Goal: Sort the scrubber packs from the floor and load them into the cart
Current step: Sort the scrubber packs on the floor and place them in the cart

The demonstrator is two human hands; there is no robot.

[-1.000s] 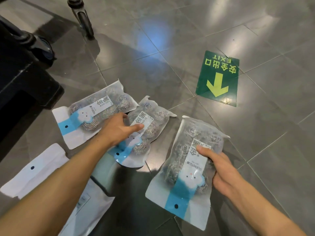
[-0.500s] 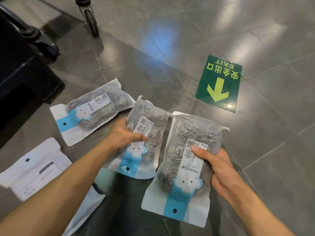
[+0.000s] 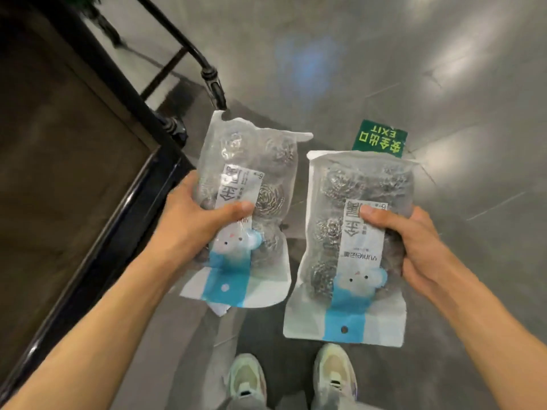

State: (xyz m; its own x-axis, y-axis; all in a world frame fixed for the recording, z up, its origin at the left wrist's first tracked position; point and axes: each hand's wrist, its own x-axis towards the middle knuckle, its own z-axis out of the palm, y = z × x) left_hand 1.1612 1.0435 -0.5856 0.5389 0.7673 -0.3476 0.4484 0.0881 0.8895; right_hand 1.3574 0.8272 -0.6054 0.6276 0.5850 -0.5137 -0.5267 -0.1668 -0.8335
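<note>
Partly, the green sign (image 3: 380,139) is hidden behind the right scrubber pack (image 3: 355,247), held tight by the right hand (image 3: 414,247). Left, another pack (image 3: 248,208) is gripped by the left hand (image 3: 192,220), beside the cart (image 3: 88,173).

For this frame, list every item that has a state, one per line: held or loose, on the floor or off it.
left hand: grips the left scrubber pack, thumb across its label
right hand: grips the right scrubber pack, thumb on its label
left scrubber pack: held in the air, sealed
right scrubber pack: held in the air, sealed
cart: beside the left arm, inside blurred
exit sticker: flat on the floor, partly hidden
</note>
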